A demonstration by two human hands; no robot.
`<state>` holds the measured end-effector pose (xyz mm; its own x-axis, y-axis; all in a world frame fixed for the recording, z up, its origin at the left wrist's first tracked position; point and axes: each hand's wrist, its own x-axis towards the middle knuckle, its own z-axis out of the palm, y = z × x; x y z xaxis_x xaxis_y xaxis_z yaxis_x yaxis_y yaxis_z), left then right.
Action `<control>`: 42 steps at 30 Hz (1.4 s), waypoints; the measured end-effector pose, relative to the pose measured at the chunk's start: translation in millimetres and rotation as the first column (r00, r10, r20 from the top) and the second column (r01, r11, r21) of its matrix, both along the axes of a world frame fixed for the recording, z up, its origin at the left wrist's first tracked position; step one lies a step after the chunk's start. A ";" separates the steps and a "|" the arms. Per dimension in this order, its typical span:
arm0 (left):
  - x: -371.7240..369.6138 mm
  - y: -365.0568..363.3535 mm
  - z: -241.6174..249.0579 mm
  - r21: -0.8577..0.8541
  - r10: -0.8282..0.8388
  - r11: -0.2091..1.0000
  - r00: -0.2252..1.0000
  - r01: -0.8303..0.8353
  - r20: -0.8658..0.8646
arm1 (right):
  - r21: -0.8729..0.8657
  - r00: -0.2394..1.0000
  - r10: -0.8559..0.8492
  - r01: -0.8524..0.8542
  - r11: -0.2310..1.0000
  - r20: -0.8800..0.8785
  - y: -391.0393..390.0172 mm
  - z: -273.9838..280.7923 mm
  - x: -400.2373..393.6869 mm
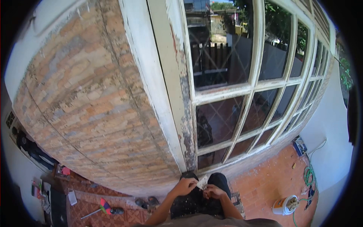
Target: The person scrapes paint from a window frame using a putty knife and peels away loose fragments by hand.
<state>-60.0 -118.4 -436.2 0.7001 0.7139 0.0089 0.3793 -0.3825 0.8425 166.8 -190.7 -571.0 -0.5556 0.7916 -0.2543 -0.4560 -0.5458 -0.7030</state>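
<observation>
Close over my dark trousers, my left hand (185, 186) pinches one edge of a small, whitish, stained piece of sheet (202, 182), perhaps worn sandpaper; its kind is too small to be sure of. On the other side, the fingers of my right hand (213, 192) are closed at its lower edge. Directly ahead stands a window frame (223, 96) of cream-painted wood with many glass panes. Its left upright (185, 109) shows peeling paint and bare dark patches. Neither hand touches the frame.
A stone-faced wall (87, 102) curves away on the left. On the tiled floor at right stand a white bucket (280, 206) with debris, a green hose (309, 176) and a blue box (300, 146). Sandals (146, 202) and a broom (102, 208) lie at lower left. Another person (34, 149) stands far left.
</observation>
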 end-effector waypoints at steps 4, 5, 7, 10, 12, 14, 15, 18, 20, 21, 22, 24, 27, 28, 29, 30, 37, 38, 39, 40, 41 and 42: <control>1.0 5.8 2.6 -0.043 0.008 0.999 0.998 -0.005 0.069 | 0.090 1.000 -0.007 0.008 0.996 -0.005 2.3 10.0 2.6; 0.8 6.6 6.1 -0.071 0.024 0.997 0.998 -0.019 0.066 | 0.117 0.998 0.003 0.005 0.993 -0.068 3.7 15.1 3.1; -1.2 5.7 16.7 -0.102 0.045 0.994 0.996 -0.037 0.082 | 0.147 0.991 0.017 0.002 0.989 -0.132 7.1 22.7 2.8; -4.4 8.6 23.2 -0.117 0.098 0.990 0.984 -0.081 0.152 | 0.235 0.992 0.004 0.026 0.972 -0.126 9.2 47.4 2.7; -7.9 9.9 23.7 -0.123 0.147 0.984 0.975 -0.127 0.167 | 0.229 0.999 0.004 0.008 0.973 -0.050 12.4 79.1 3.0; -10.6 11.2 20.7 -0.132 0.197 0.976 0.964 -0.174 0.181 | 0.317 0.989 0.095 -0.055 0.947 -0.113 18.8 89.2 5.0; -12.0 11.7 18.8 -0.162 0.221 0.969 0.945 -0.185 0.240 | 0.336 0.993 0.084 -0.050 0.940 -0.086 17.1 100.3 3.5; -15.5 10.0 18.0 -0.212 0.253 0.959 0.909 -0.189 0.331 | 0.360 0.997 0.076 -0.065 0.931 -0.017 16.3 104.4 0.4; -15.6 9.7 21.4 -0.230 0.259 0.956 0.893 -0.183 0.367 | 0.365 0.996 0.080 -0.084 0.927 0.027 16.3 107.4 -1.0; -15.5 9.8 23.6 -0.275 0.289 0.942 0.877 -0.190 0.384 | 0.385 0.996 0.087 -0.077 0.920 -0.009 14.9 119.2 -4.2; -15.2 10.7 27.4 -0.319 0.318 0.928 0.860 -0.195 0.400 | 0.404 0.995 0.094 -0.069 0.912 -0.043 14.6 132.6 -7.3; -14.7 14.5 41.1 -0.305 0.328 0.929 0.846 -0.208 0.421 | 0.410 0.995 0.070 -0.036 0.911 -0.067 16.5 164.9 -14.8; -7.5 24.2 75.3 -0.235 0.321 0.946 0.770 -0.226 0.551 | 0.521 0.999 -0.015 -0.009 0.853 0.042 27.2 216.1 -14.1; -3.8 29.5 90.3 -0.170 0.287 0.957 0.699 -0.234 0.655 | 0.625 0.981 -0.093 -0.033 0.780 0.168 32.9 235.4 -12.0; -4.3 34.5 107.8 -0.183 0.321 0.946 0.702 -0.266 0.636 | 0.710 0.940 -0.208 -0.049 0.703 0.271 38.1 258.0 -10.0; -6.3 40.4 126.6 -0.195 0.353 0.934 0.705 -0.298 0.615 | 0.782 0.875 -0.330 -0.083 0.618 0.353 42.2 282.5 -8.7; 10.8 60.4 306.2 0.341 -0.079 0.910 0.711 -0.234 0.699 | 0.989 0.453 -0.890 0.148 0.024 -0.046 87.8 435.4 -33.2; 16.9 61.8 330.2 0.350 -0.068 0.902 0.720 -0.251 0.691 | 0.981 0.424 -0.895 0.182 -0.066 -0.139 99.1 453.4 -38.0; 25.8 62.6 351.9 0.363 -0.043 0.881 0.711 -0.305 0.702 | 0.975 0.455 -0.872 0.197 -0.100 -0.181 109.8 471.6 -40.4; 33.9 67.5 369.2 0.373 -0.019 0.857 0.700 -0.356 0.714 | 0.968 0.485 -0.846 0.213 -0.133 -0.222 118.8 488.2 -42.4; 38.4 80.2 382.4 0.361 -0.007 0.858 0.694 -0.366 0.720 | 0.968 0.483 -0.847 0.212 -0.134 -0.223 125.4 502.8 -45.4; 42.1 92.1 394.8 0.352 0.004 0.858 0.689 -0.375 0.725 | 0.967 0.476 -0.852 0.226 -0.118 -0.215 131.1 516.8 -48.8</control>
<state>-17.9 -26.3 -41.4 0.2090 0.6105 0.7639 -0.1178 -0.7598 0.6394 118.0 -59.6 -54.2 0.1302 0.5095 0.8506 0.2570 0.8112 -0.5252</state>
